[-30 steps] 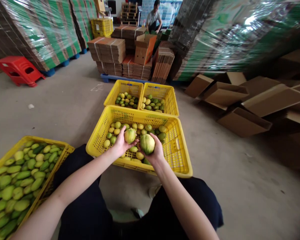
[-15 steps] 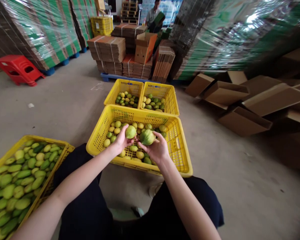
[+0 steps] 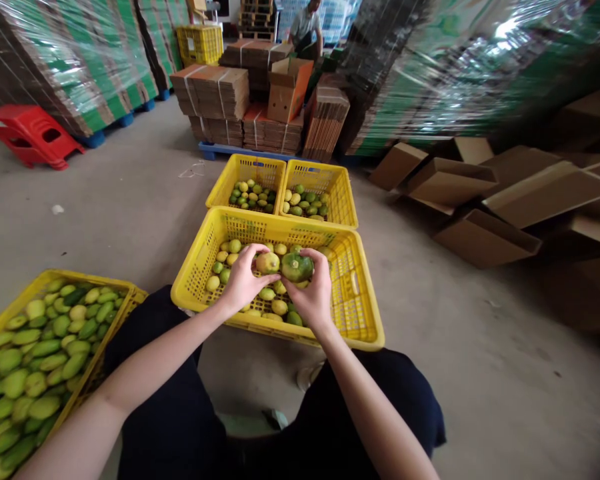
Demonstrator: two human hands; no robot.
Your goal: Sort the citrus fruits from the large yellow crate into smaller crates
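Observation:
Above the large yellow crate (image 3: 365, 313), my left hand (image 3: 245, 280) is closed around a yellowish lemon (image 3: 267, 263). Beside it, my right hand (image 3: 313, 290) grips a darker green lemon (image 3: 297, 267), thumb below and fingers over the top. The two fruits are held side by side, one end of each facing me. Below them, yellow and green lemons (image 3: 280, 307) lie scattered over the crate's slotted floor. At my left knee stands another yellow crate (image 3: 125, 288), filled with mostly green lemons (image 3: 55, 363).
Two smaller yellow crates (image 3: 247, 160) (image 3: 350, 193) with lemons adjoin the far side. Bundled flat cartons (image 3: 215, 90) sit on a blue pallet (image 3: 215, 150). A red stool (image 3: 35, 137) is at left, open cardboard boxes (image 3: 490, 237) at right. A person (image 3: 306, 30) is at the back.
Both lemons have been turned, so their ends now face me, and my fingers have shifted over their tops. In the background, the person has moved and the green sheet is lowered.

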